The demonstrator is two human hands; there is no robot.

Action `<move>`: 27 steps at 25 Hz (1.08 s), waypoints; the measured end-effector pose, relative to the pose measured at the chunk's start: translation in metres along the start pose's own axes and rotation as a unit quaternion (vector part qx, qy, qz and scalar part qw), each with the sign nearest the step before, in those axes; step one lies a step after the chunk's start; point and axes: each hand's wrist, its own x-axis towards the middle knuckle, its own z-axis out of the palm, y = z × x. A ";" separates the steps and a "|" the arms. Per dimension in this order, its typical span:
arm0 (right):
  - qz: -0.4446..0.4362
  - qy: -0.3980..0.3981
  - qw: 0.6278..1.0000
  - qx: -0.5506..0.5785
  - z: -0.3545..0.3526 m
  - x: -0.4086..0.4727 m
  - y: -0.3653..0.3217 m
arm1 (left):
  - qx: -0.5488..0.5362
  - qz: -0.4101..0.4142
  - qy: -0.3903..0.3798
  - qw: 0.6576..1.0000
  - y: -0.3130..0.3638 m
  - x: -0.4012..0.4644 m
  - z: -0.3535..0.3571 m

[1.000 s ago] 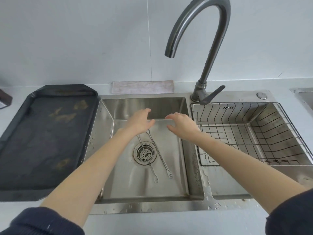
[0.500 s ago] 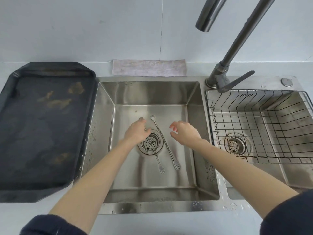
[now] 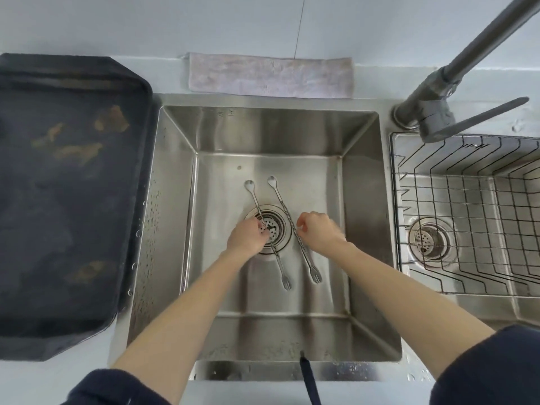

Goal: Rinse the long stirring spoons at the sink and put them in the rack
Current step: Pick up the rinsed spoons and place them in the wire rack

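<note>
Both stirring spoons lie flat in the basin: left spoon across the drain strainer, right spoon just beside it. Left hand and right hand pinch the shafts mid-length. Thin wet metal, likely slips; the wire rack gaps could pass them.

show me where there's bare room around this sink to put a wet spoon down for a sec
Free: the wire rack in the right basin holds nothing, and the left basin floor is bare toward the back wall and near the front edge. Crowded: over the drain, where both spoons and both hands sit. The dark tray looks soiled.
</note>
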 end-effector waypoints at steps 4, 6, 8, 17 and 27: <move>0.016 -0.014 1.000 -0.019 0.011 0.010 -0.001 | -0.016 -0.028 -0.009 0.999 -0.003 0.009 0.008; 0.021 -0.024 0.999 -0.027 0.015 0.014 -0.001 | -0.029 -0.039 -0.013 0.999 -0.004 0.013 0.011; 0.025 -0.031 0.999 -0.034 0.018 0.018 -0.001 | -0.035 -0.044 -0.013 0.998 -0.006 0.017 0.014; 0.045 -0.025 0.998 -0.044 0.026 0.027 -0.007 | -0.037 -0.057 -0.003 0.998 -0.009 0.033 0.027; 0.050 -0.022 0.998 -0.001 0.018 0.025 -0.009 | -0.053 -0.072 -0.018 0.996 -0.011 0.038 0.033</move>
